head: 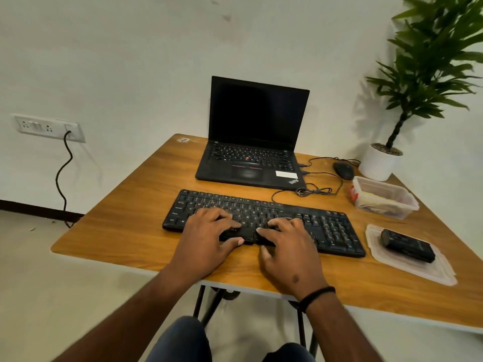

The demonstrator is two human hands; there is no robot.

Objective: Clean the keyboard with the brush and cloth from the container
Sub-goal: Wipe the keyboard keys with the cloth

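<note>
1. Nearest, both forearms reach up from the bottom edge; the right wrist wears a dark band [317, 295].
2. Both hands lie on the black keyboard [332, 226], which sits flat on the wooden tabletop [125, 231], just in from its near edge.
3. Left hand [206, 239]: fingers spread loosely over the left half of the keys, thumb near the front row; its grip is wide and holds nothing.
4. Right hand [290, 246]: fingers relaxed over the middle keys, grip likewise wide and holding nothing.
5. Right of the keyboard, a clear lid [418, 267] lies flat with a small black device [407, 245] resting on it.
6. Farther back on the right stands the clear plastic container [384, 197], open-topped, with a red clip on its left end; its contents are too blurred to name.
7. Behind the keyboard sits an open black laptop [251, 142], screen dark.
8. A black mouse [343, 170] lies right of the laptop, its cable looping toward it.
9. Farthest right, a white pot holds a leafy plant [428, 74].
10. On the left wall, a socket panel [47, 126] has a black cable hanging from it.
</note>
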